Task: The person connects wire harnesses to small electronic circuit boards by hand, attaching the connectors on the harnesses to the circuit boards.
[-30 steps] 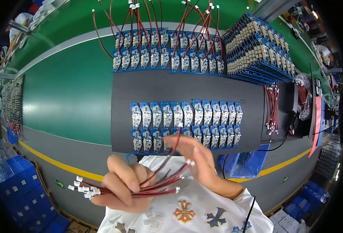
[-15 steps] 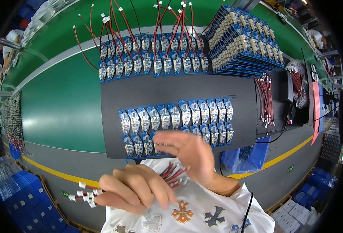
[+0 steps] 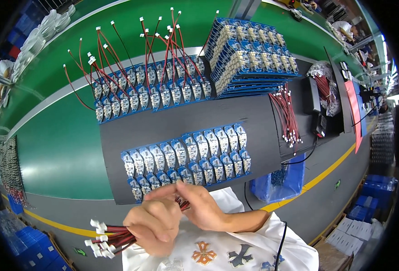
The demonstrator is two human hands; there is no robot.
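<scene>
My left hand point(image 3: 153, 226) is closed round a bundle of red-and-black wire leads point(image 3: 118, 235) in front of my white shirt. Their white connectors point(image 3: 101, 244) fan out on the left of the fist, and the other wire ends show at its right side. Against that side rests my right hand point(image 3: 201, 205), its fingers stretched out behind the left fist and its palm beside the wire ends; it is open. Just beyond both hands, two blue circuit-board panels point(image 3: 186, 156) lie side by side on a black mat point(image 3: 163, 124). My hands hide part of their near edge.
Farther back are board panels point(image 3: 149, 92) with leads standing up, and a tall stack of panels point(image 3: 253, 56). More loose leads point(image 3: 287, 119) lie at right, near a black device point(image 3: 314, 95). A blue bin point(image 3: 278, 183) stands below the table edge.
My right hand has come down and left from above the boards to meet my left fist. More connectors now stick out on the left. The whole view has shifted and tilted.
</scene>
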